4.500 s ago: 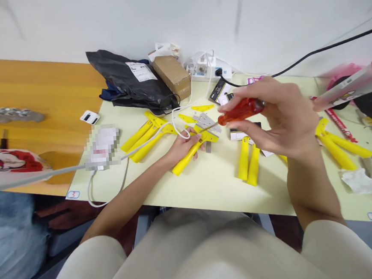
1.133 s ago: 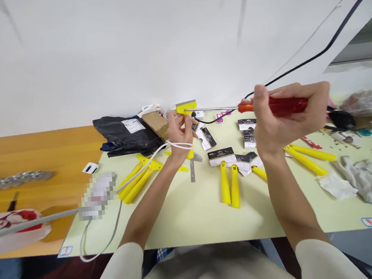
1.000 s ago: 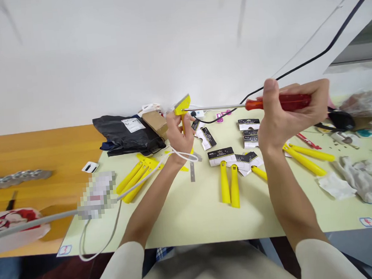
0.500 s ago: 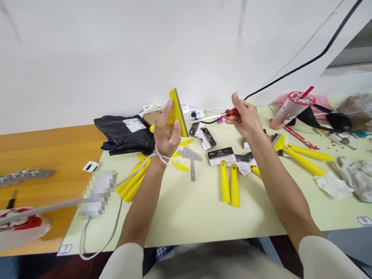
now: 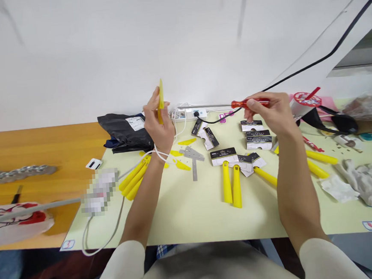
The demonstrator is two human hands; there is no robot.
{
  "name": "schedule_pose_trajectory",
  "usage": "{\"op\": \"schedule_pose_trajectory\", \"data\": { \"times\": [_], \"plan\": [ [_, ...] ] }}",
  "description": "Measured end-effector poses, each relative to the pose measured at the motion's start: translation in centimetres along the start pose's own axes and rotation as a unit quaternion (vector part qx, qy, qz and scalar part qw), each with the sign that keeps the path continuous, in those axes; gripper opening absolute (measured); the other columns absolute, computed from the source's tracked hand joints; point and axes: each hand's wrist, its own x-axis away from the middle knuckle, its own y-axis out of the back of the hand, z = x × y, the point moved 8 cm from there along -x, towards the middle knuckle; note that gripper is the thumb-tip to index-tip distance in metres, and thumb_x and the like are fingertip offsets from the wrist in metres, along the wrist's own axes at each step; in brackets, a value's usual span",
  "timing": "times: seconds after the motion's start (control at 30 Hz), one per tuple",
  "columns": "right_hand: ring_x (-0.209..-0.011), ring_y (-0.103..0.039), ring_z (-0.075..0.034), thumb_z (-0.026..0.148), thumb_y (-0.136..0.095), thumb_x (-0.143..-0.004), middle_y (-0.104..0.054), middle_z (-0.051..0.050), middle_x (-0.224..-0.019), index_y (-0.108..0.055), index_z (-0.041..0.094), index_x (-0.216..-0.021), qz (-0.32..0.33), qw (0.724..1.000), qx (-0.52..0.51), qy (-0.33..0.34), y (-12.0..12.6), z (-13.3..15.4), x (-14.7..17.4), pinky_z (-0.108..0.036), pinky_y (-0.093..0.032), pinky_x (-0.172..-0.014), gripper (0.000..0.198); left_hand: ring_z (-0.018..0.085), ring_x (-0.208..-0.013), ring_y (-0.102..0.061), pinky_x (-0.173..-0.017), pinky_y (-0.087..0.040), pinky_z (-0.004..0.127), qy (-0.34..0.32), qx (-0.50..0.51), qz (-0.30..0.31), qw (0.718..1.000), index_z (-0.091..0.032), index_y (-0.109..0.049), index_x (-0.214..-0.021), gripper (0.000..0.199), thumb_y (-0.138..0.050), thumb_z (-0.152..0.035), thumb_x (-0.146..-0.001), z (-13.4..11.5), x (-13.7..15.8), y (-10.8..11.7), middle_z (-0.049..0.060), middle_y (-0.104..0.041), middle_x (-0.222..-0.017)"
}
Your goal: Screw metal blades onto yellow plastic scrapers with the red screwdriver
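The yellow scraper (image 5: 161, 96) stands nearly upright in the left hand (image 5: 160, 130), its head seen edge-on above the fingers, its handle largely hidden by the palm. The red-handled screwdriver (image 5: 237, 104) lies level in the right hand (image 5: 272, 109), its slim metal shaft pointing toward the left hand, apart from the scraper.

Pale cream top (image 5: 212, 273), plain short sleeves (image 5: 126, 264) ending near elbows; hands (image 5: 162, 135) bare.

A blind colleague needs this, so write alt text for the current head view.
A person's left hand holds up a yellow tool, seen edge-on, while the right hand holds a red screwdriver with its shaft pointing left. On the pale table lie yellow handles, metal plates and black-and-white cards.
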Motion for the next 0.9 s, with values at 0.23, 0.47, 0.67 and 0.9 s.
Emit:
{"op": "schedule_pose_trajectory", "data": {
  "times": [0.23, 0.47, 0.67, 0.9],
  "plan": [
    [-0.084, -0.069, -0.019, 0.051, -0.087, -0.084, -0.076, -0.006, -0.096, -0.08, 0.022, -0.109, 0.118, 0.983, -0.085, -0.114, -2.0, -4.0, 0.0, -0.034, -0.059, -0.072, 0.039, 0.023, -0.108, -0.075, -0.076, -0.062, 0.035, 0.142, 0.18, 0.014, 0.973, -0.033, -0.051, -0.108, 0.037, -0.077, -0.056, -0.095, 0.4, -2.4, 1.4, 0.001, -0.073, -0.113],
    [-0.074, -0.057, -0.02, 0.064, -0.07, -0.092, -0.066, -0.004, -0.085, -0.051, 0.024, -0.09, 0.244, 0.914, 0.301, -0.118, -11.4, -10.6, 0.7, -0.034, -0.043, -0.068, 0.045, 0.031, -0.137, -0.065, -0.094, -0.065, 0.041, 0.214, 0.237, 0.077, 0.945, -0.033, -0.06, -0.11, 0.034, -0.081, -0.053, -0.091, -1.5, -1.8, 0.7, 0.004, -0.07, -0.133],
    [-0.084, -0.06, -0.028, 0.047, -0.086, -0.075, -0.068, -0.013, -0.098, -0.05, 0.023, -0.091, 0.238, 0.868, 0.405, -0.163, -13.1, -15.6, 1.9, -0.035, -0.039, -0.069, 0.046, 0.028, -0.138, -0.065, -0.098, -0.065, 0.04, 0.23, 0.251, 0.083, 0.937, -0.03, -0.057, -0.113, 0.022, -0.072, -0.043, -0.101, -1.9, -1.3, -0.2, 0.003, -0.072, -0.133],
    [-0.075, -0.053, -0.018, 0.035, -0.082, -0.077, -0.061, 0.0, -0.084, -0.049, 0.023, -0.087, 0.274, 0.885, 0.352, -0.133, -12.6, -13.0, 1.1, -0.03, -0.036, -0.067, 0.037, 0.028, -0.144, -0.061, -0.108, -0.062, 0.041, 0.209, 0.24, 0.019, 0.948, -0.033, -0.055, -0.116, 0.031, -0.072, -0.052, -0.099, -1.1, -2.3, 1.4, 0.004, -0.069, -0.139]
  ]
}}
